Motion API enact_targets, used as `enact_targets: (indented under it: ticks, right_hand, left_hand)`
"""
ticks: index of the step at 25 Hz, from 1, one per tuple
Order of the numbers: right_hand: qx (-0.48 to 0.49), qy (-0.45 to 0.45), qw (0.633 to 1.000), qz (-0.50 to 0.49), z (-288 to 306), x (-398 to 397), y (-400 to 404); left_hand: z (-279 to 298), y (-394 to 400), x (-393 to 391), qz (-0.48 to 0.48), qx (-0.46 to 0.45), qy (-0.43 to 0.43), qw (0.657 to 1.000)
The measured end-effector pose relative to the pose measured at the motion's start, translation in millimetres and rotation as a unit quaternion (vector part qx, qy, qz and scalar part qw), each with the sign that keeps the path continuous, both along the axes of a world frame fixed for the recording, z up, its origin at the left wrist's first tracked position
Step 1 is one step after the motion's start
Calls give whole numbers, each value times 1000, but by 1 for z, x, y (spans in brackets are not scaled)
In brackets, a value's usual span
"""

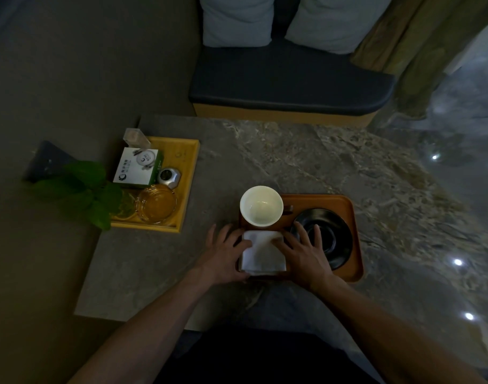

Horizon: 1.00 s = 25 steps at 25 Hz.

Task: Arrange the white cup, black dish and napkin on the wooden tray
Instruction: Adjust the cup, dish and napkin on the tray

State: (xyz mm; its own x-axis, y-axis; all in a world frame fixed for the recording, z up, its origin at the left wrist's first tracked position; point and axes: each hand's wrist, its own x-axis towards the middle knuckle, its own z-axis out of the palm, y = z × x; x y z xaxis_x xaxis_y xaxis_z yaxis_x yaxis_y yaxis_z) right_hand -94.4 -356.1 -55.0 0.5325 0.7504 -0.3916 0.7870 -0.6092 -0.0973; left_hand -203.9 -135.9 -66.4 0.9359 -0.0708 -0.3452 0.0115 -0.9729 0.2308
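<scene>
A wooden tray [345,202] lies on the stone table. At its far left corner stands the empty white cup [261,205]. The black dish [333,236] fills the tray's right half. A folded white napkin [262,254] lies flat in the near left part of the tray. My left hand [223,253] rests at the napkin's left edge with its thumb on the cloth. My right hand [303,252] lies flat, thumb on the napkin's right edge and fingers spread over the near rim of the dish. Both hands press with fingers apart; neither grips anything.
A yellow tray [189,173] at the left holds a white and green box [137,169], a glass ashtray [155,203], a small metal object [168,177] and a clear holder. A leafy plant [85,189] overhangs it. A cushioned bench [290,84] stands beyond the table.
</scene>
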Motion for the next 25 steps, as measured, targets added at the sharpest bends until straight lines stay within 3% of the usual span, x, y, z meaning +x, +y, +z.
enact_targets:
  ticks: [25]
  right_hand:
    - [-14, 13, 1000, -3, -3, -6, -11]
  left_hand:
    - [1, 1, -3, -6, 3, 28, 1000]
